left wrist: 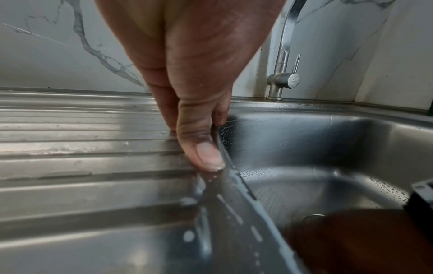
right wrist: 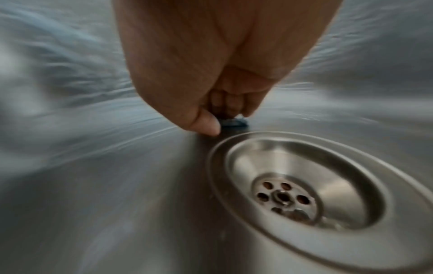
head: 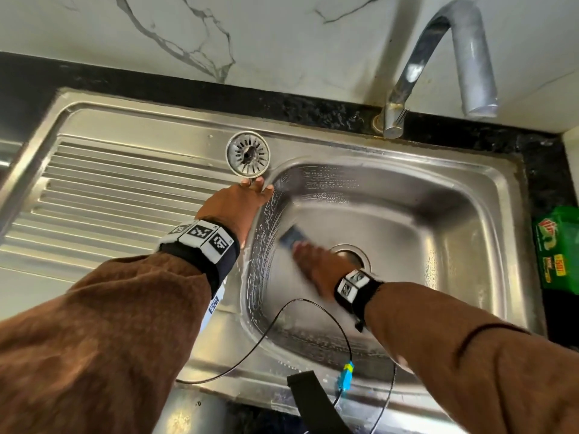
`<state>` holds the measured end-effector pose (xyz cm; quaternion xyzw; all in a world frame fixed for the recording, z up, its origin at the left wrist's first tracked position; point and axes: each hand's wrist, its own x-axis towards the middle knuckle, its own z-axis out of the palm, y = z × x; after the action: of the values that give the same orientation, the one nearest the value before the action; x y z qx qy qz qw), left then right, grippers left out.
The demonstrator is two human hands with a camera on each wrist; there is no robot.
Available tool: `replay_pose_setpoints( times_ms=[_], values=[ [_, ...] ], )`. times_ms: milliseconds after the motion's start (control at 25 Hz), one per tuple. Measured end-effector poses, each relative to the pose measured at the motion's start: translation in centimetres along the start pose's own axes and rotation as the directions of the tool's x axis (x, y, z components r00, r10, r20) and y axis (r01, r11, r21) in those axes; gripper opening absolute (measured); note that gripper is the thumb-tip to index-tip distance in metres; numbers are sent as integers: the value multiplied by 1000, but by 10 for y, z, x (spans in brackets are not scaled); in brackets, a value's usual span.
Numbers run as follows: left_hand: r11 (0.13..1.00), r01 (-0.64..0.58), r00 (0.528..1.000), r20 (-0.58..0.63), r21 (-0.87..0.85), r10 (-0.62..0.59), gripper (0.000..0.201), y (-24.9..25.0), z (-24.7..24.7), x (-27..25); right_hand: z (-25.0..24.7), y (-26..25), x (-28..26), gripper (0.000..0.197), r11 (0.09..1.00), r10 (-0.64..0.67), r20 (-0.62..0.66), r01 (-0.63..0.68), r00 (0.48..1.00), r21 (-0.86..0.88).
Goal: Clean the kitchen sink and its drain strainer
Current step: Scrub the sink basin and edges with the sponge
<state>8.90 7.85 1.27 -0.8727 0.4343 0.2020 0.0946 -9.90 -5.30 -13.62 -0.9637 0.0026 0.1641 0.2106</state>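
The right hand [head: 316, 264] pinches a blue scrubber [head: 291, 238] against the sink [head: 470, 233] floor just beside the open drain [right wrist: 293, 194], while the left hand [head: 233, 203], fingers straight, braces on the rim, the drain strainer [head: 248, 154] parked just beyond its fingertips.

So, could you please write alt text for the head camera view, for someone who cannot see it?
The right hand presses a blue scrubber against the soapy sink basin beside the open drain. The left hand rests on the sink's rim, just below the removed strainer lying on the ledge.
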Motion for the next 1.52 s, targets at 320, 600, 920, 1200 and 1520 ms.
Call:
replay_pose_setpoints(
  times_ms=[320, 600, 920, 1200, 1520],
  values=[
    [997, -15, 1000, 12, 79, 14, 84, -3, 4, 6, 12, 36, 0, 70, 972, 233, -32, -233, 972, -10],
    [999, -9, 1000, 13, 53, 9, 78, 2, -5, -3, 42, 11, -31, 64, 802, -562, 233, 592, 794, -79],
    [996, -30, 999, -16, 85, 32, 76, 4, -6, -4, 0, 18, 0, 69, 983, 165, -5, -165, 986, -75],
    [994, -45, 999, 4, 96, 45, 92, 4, -7, -4, 6, 62, -8, 68, 802, 597, -171, -589, 784, 101],
    [999, -43, 999, 9, 28, 43, 85, 0, -3, 1, 15, 11, -13, 73, 925, -341, 85, 351, 936, -144]
  ],
)
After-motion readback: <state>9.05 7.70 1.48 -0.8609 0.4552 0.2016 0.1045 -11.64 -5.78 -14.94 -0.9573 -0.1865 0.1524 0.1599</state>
